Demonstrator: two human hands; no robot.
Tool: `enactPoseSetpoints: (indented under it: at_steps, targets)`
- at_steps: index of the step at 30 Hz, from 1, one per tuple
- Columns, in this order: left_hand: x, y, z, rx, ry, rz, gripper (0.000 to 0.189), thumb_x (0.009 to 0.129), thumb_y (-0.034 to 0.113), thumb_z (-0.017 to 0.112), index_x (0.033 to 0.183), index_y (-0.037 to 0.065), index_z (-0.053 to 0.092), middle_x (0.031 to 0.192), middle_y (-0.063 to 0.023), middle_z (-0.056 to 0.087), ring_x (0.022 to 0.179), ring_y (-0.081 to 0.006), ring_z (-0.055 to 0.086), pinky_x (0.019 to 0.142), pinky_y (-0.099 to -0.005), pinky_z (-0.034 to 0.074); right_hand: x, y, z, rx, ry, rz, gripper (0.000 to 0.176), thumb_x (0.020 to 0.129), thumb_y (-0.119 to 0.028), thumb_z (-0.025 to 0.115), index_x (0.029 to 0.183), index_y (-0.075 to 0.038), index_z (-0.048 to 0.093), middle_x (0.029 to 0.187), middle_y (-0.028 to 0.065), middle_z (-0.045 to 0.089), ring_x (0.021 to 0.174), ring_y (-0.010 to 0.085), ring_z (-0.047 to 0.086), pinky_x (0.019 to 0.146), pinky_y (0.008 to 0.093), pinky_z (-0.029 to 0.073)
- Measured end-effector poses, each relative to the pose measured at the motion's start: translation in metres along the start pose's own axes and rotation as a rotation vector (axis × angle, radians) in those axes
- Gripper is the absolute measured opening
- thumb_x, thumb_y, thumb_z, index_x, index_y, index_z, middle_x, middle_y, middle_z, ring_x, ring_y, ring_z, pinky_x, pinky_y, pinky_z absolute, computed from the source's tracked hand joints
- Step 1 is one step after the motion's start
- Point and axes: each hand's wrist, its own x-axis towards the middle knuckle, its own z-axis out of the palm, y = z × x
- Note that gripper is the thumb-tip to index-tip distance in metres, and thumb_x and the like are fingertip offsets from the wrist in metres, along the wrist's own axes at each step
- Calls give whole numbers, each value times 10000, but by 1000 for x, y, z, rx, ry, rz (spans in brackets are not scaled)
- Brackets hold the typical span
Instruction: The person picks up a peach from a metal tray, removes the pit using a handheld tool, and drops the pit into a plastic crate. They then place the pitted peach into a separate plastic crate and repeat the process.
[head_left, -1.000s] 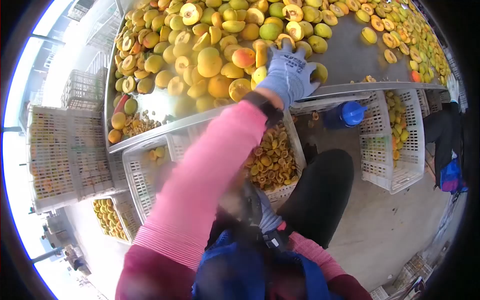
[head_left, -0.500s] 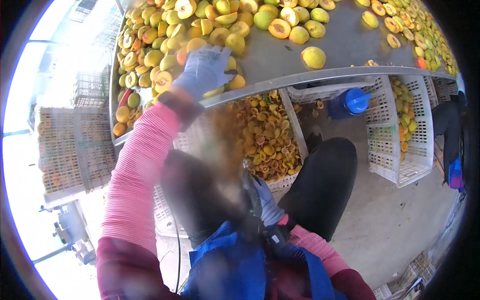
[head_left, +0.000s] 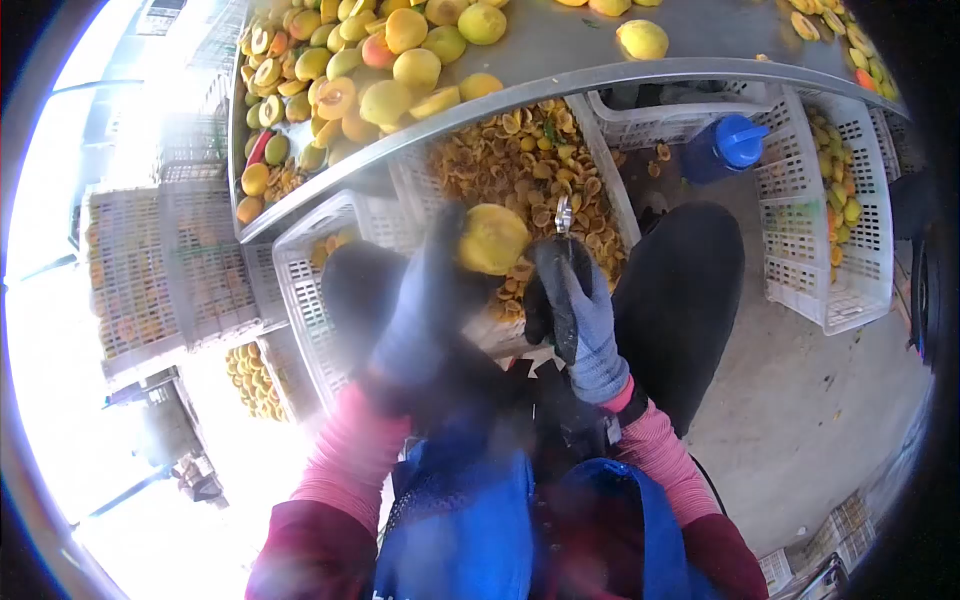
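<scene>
My left hand (head_left: 420, 290), in a grey-blue glove and slightly blurred, is closed on a yellow peach (head_left: 493, 240) above my lap. Just to its right, my right hand (head_left: 585, 325), gloved too, grips a dark-handled tool whose shiny metal tip (head_left: 563, 215) points away from me and looks looped. A small gap separates the peach from the tool. Beneath both hands stands a crate holding many hollowed peach pieces (head_left: 520, 150). Whole and halved peaches (head_left: 415, 70) are heaped on the metal table (head_left: 560, 45) beyond.
The table's raised metal rim (head_left: 600, 72) runs across in front of me. A blue jug (head_left: 735, 145) stands on the floor at right, beside a white crate of fruit (head_left: 825, 220). Another white crate (head_left: 300, 270) is by my left knee; stacked crates (head_left: 150, 270) stand farther left.
My left hand has come back from the heap on the table to above my lap, now with a peach. My right hand has risen with the tool, and the view has tilted down.
</scene>
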Motion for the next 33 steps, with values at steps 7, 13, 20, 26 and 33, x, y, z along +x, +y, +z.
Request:
enactPoseSetpoints:
  at_steps: [7,13,20,26,33]
  targets:
    - [-16,-77,3,75,130,55,357,865,146,589,1184,8,506,815,-111,596,668,-179,586,565,-287,481,4,-29,23,204,-222,202,483,789,-37,677,1211,10,446,959,69,585,800,111,585,729,227,486]
    - [-12,-13,-2,-398,227,-314,408,928,397,482,1021,14,587,796,-64,580,717,-144,576,599,-253,452,11,-34,41,304,-105,186,386,802,-65,665,1149,2,509,927,51,596,732,79,567,630,209,466]
    - [-9,14,0,-605,263,-343,312,915,284,498,1097,41,569,873,-37,595,735,-134,582,562,-221,440,41,-48,39,294,-40,389,324,892,-470,523,911,-146,527,535,-86,322,391,29,277,354,199,199]
    - [1,-21,-13,-54,340,273,239,821,100,574,1052,36,566,927,-79,612,793,-155,587,618,-253,471,90,-67,43,461,24,154,321,914,-466,486,942,-149,525,544,-79,220,398,34,216,361,189,150]
    - [-30,-41,-120,902,507,413,441,780,143,611,1194,23,518,1153,-177,530,1012,-342,532,886,-386,429,97,-30,17,1018,-651,472,448,922,-513,419,1091,-116,543,540,-57,244,436,66,281,364,212,221]
